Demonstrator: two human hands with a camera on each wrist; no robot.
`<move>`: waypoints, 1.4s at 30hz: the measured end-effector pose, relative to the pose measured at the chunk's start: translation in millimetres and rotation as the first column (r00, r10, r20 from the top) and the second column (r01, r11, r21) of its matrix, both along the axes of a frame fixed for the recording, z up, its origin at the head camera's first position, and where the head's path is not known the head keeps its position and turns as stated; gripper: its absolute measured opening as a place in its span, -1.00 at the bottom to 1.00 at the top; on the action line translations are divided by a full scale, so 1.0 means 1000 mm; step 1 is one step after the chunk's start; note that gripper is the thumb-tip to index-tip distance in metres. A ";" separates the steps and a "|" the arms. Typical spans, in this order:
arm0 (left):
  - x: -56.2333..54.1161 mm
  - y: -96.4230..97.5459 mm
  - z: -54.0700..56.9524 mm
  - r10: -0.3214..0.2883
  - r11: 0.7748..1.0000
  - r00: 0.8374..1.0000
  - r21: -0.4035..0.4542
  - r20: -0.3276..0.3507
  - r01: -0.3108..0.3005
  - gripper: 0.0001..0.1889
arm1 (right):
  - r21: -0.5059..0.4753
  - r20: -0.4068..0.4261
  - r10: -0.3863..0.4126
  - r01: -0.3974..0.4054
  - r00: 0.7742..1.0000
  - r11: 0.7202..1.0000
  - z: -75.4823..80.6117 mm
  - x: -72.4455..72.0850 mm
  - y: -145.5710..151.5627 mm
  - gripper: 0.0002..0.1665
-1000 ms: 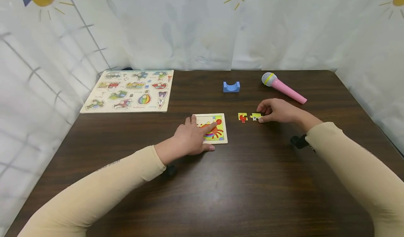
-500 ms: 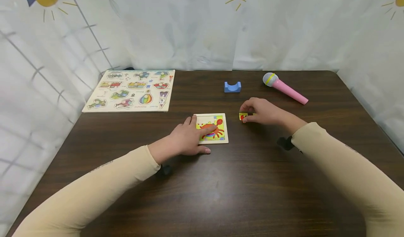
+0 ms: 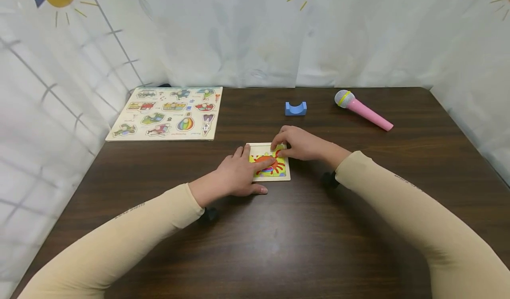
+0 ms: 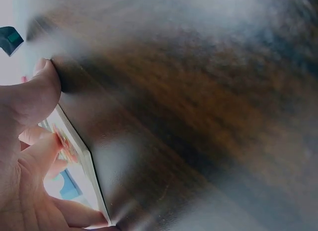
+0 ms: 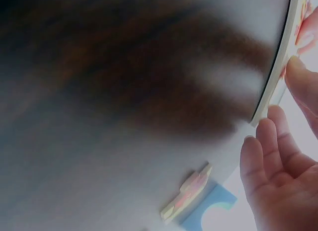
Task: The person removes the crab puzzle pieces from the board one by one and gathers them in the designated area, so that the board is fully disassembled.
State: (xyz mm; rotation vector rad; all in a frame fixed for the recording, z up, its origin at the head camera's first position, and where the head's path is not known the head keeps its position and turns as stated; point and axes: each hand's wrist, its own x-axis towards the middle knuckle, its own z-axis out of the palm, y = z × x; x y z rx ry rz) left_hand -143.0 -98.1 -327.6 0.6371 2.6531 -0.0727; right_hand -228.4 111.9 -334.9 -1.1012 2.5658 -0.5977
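A small wooden jigsaw tray [image 3: 279,179] with a red crab picture lies at mid-table. My left hand [image 3: 237,174] rests over its left side, index finger straight on the crab, thumb stretched out beyond the near rim. My right hand [image 3: 303,143] is at the tray's upper right corner. Its thumb and index finger pinch at a yellow puzzle piece by the crab's claw, largely covered by the fingertips. The other right fingers [image 5: 268,136] stay loosely bent, as the right wrist view shows. Bare wood shows in the tray's upper left part.
Loose puzzle pieces [image 5: 191,191] lie on the table near the blue arched block [image 3: 295,109], hidden by the right hand in the head view. A pink toy microphone [image 3: 364,110] lies at the back right, a vehicle puzzle board [image 3: 195,135] at the back left.
My right hand has moved left, from the loose puzzle pieces to the tray's upper right corner. My left hand stays on the tray, almost unmoved.
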 end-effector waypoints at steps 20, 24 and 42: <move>0.000 0.001 0.000 0.007 1.000 1.000 -0.002 0.009 -0.007 -0.11 | 0.004 0.029 0.001 -0.001 1.000 1.000 -0.001 -0.002 -0.006 -0.86; 0.001 0.001 0.001 0.007 1.000 1.000 0.009 0.005 -0.007 -0.12 | -0.009 0.041 -0.025 0.025 0.999 1.000 0.000 -0.003 -0.007 -0.78; 0.002 0.001 0.001 0.007 1.000 1.000 0.000 -0.001 -0.007 -0.12 | -0.123 0.197 -0.141 0.167 0.970 0.978 0.006 -0.008 0.006 -0.70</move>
